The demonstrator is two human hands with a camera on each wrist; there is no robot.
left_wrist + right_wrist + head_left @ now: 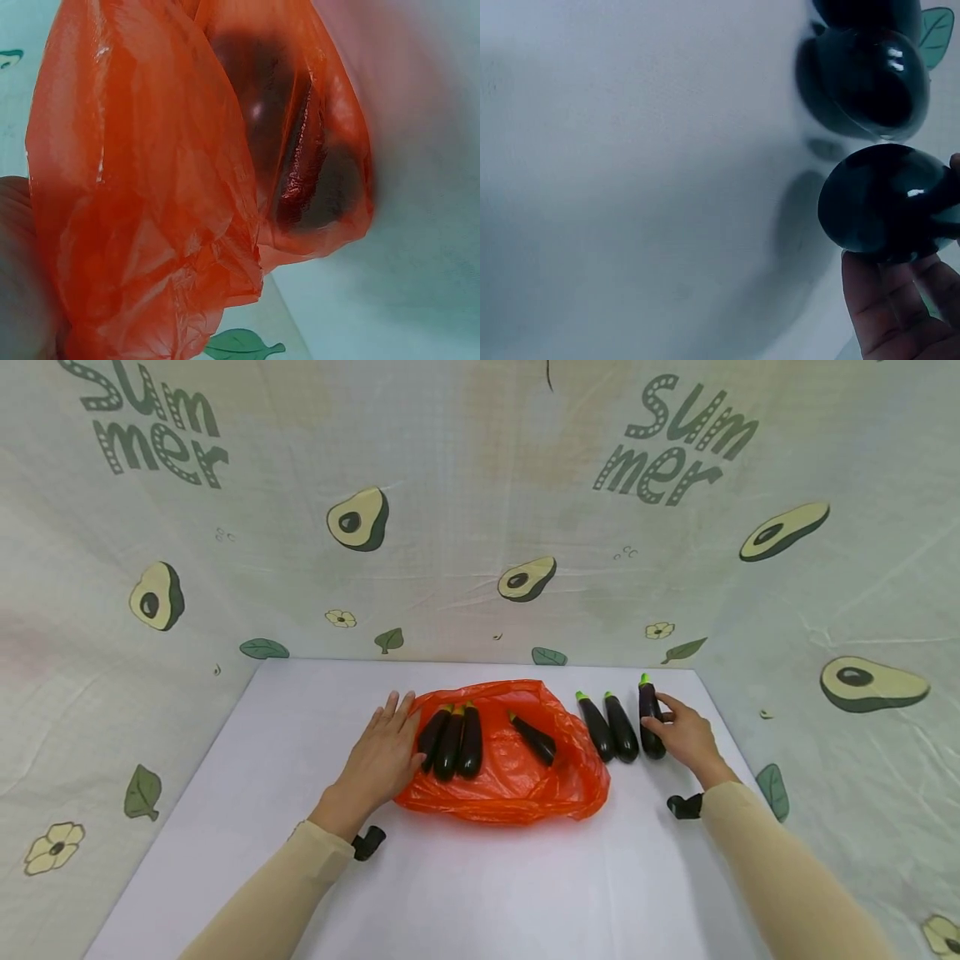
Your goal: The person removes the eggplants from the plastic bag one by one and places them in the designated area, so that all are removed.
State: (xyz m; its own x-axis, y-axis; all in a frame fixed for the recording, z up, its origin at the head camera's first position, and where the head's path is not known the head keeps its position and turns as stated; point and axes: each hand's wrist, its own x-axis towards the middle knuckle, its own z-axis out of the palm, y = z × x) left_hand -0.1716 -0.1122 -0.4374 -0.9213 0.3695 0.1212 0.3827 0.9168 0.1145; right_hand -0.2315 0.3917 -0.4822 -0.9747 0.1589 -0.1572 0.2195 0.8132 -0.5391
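A red plastic bag [502, 797] lies spread with its mouth wide. Three eggplants [471, 743] lie side by side at its left, and a single eggplant [534, 740] lies slanted nearer its right side. At the bag's left edge, my left hand [384, 747] rests with straight fingers against the plastic; the left wrist view shows the bag [142, 187] covering most of that hand. To the right of the bag, my right hand [686, 737] grips an upright-looking eggplant [648, 718] with a green stem. Its rounded dark end [877, 202] shows in the right wrist view.
Two more eggplants [621, 729] lie between the bag and my right hand. Everything sits on a white table [480, 885]. A patterned cloth [442, 610] hangs behind the table and along both sides.
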